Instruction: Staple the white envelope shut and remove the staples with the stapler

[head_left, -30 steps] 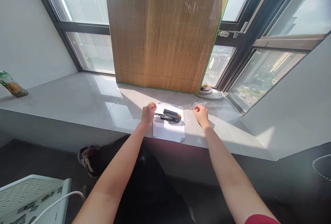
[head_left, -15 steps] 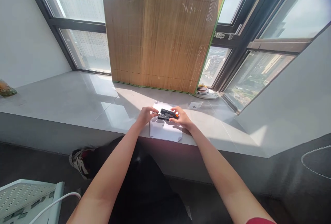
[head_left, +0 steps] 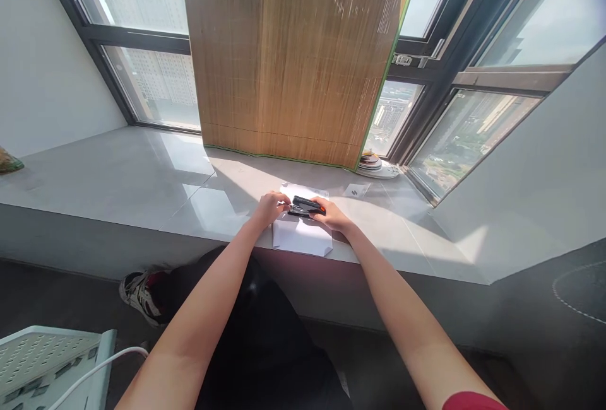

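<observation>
A black stapler with an orange end is held just above a stack of white paper at the front edge of a grey window ledge. My right hand grips the stapler's right end with curled fingers. My left hand pinches its left tip, where metal shows. Both hands meet over the top of the paper.
A bamboo blind hangs behind the ledge. A small slip of paper and a stack of plates lie by the window at the right. A white perforated rack with a cable stands at the lower left; a shoe rests below the ledge.
My right hand came in from the right and took hold of the stapler, which was lying on the paper. Both hands now hold it slightly raised. The view shifted a little.
</observation>
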### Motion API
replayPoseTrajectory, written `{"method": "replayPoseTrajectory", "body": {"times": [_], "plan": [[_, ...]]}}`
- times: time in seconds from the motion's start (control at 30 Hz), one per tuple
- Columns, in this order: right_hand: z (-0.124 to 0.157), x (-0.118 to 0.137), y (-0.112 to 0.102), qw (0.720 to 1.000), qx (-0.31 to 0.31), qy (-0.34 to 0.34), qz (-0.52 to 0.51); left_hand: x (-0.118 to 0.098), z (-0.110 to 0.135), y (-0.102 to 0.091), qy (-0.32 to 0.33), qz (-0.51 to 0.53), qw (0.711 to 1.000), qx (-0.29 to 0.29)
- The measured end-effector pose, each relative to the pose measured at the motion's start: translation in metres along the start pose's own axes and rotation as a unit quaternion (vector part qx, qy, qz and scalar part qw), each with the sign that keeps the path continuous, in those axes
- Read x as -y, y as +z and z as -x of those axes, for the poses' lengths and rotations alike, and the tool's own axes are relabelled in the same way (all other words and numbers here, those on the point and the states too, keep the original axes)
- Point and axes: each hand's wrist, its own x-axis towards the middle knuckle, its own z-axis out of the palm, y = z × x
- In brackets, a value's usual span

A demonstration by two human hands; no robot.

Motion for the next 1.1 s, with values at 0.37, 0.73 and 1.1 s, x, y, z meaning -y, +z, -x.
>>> {"method": "replayPoseTrajectory", "body": {"times": [0.37, 0.73, 1.1], "plan": [[0.001, 0.0, 0.0, 1.0, -0.001, 0.002, 0.001, 0.003, -0.002, 0.006, 0.011, 0.003, 1.0, 0.018], [0.001, -0.002, -0.002, 1.0, 0.011, 0.009, 0.007, 0.016, 0.01, -0.016, -0.066, -0.026, 0.997, -0.008], [0.006, 0.002, 0.0, 0.997, -0.055, -0.046, 0.039, 0.015, 0.012, -0.02, -0.057, 0.057, 0.996, -0.041]]}}
